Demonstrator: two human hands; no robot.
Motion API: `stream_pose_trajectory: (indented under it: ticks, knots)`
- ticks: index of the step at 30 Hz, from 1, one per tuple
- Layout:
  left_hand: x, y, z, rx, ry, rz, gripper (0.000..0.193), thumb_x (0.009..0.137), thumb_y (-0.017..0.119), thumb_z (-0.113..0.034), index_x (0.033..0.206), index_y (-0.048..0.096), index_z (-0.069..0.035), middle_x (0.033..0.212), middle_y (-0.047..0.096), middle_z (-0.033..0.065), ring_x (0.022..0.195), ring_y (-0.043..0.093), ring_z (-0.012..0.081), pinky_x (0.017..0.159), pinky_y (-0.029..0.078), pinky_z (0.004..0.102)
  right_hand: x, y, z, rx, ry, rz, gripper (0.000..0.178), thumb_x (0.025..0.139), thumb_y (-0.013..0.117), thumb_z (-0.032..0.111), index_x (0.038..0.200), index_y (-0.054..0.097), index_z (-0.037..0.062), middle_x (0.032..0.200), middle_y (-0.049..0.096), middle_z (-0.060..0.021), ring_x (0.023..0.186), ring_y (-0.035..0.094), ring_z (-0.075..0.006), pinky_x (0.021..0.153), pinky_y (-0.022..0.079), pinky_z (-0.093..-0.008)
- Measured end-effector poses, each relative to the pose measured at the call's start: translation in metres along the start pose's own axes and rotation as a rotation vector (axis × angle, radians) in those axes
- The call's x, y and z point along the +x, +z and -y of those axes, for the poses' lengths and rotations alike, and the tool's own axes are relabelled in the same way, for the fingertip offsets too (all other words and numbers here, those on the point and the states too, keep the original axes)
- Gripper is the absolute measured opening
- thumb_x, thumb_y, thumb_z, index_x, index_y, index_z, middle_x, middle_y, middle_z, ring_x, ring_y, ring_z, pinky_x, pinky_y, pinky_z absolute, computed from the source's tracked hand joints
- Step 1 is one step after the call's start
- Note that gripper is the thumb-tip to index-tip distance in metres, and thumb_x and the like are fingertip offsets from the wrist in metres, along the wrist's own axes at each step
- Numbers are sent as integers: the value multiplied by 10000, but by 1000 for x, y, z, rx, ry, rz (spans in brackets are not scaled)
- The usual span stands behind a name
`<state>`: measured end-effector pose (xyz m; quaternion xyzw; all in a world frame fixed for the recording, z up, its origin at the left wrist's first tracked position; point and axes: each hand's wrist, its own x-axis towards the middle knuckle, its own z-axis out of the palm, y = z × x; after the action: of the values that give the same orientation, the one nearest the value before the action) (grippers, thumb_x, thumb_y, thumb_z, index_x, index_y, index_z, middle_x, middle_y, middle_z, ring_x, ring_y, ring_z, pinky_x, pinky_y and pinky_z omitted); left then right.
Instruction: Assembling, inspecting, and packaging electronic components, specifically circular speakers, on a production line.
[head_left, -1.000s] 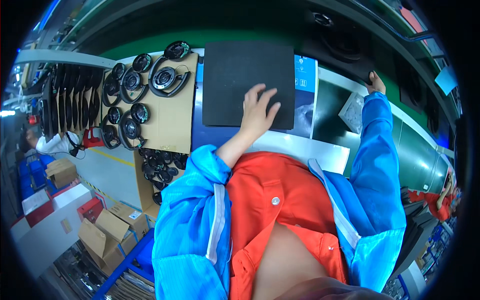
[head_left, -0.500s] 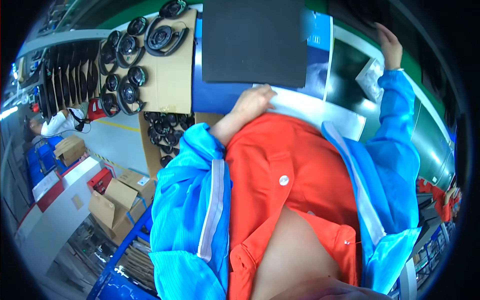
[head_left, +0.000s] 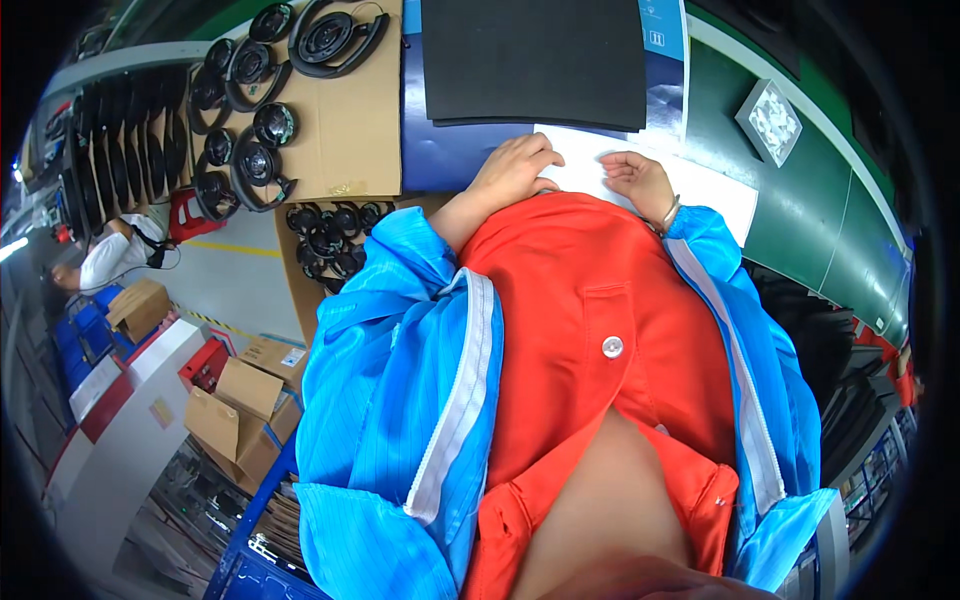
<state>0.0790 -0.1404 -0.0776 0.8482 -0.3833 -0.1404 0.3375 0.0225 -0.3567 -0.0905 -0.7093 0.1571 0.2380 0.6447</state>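
Note:
Close in front of my body, my left hand [head_left: 515, 172] rests by the left end of a white sheet [head_left: 715, 190], fingers slightly bent and apart. Facing it, my right hand [head_left: 640, 185] hovers over or touches the same sheet, its fingers loosely stretched toward the left and nothing seen in them. Contact there is hard to make out. Just beyond both hands lies a stack of black flat sheets [head_left: 535, 65], on top of a blue printed surface [head_left: 425, 150]. My red shirt hides the near edge of the white sheet.
On the left, a cardboard sheet [head_left: 345, 120] bears several black headphones [head_left: 258, 160]; a carton below holds more black round parts [head_left: 330, 240]. A small tray of whitish pieces [head_left: 770, 122] stands on the green tabletop [head_left: 815, 215] at right. Far left, a person [head_left: 120, 250] is nearby.
My right hand has come back from the far right, near the small tray, to the white sheet beside my left hand. My left hand stays by the sheet, its fingers now spread more.

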Motion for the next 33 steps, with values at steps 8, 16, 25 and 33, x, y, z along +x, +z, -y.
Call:
stream_pose_trajectory:
  ticks: [8,16,25,33]
  knots:
    - [-2,4,5,73,51,133,196,643,612,-177,822,563,-116,855,485,22,842,476,207,727,379,323,2,6,0,-60,-59,-58,282,659,519,-77,920,567,18,848,581,-38,755,522,-89,718,430,-193]
    - [-8,11,13,16,238,-43,230,614,628,-137,816,523,-106,852,484,34,785,498,206,663,399,308,3,5,0,-73,-45,-59,277,664,526,-62,926,566,16,848,581,-41,758,522,-93,724,427,-194]
    - [1,-5,-16,-138,-112,-34,328,549,665,-101,859,561,-121,873,485,47,828,471,216,705,406,326,0,16,27,-102,-8,77,207,692,592,44,895,575,10,805,578,-43,741,520,-99,705,419,-205]
    - [-3,-1,4,9,81,84,252,555,653,-143,797,583,-120,870,491,22,834,465,190,714,404,303,11,15,17,-79,58,29,150,711,591,74,847,594,10,769,591,-50,708,537,-90,664,428,-204]
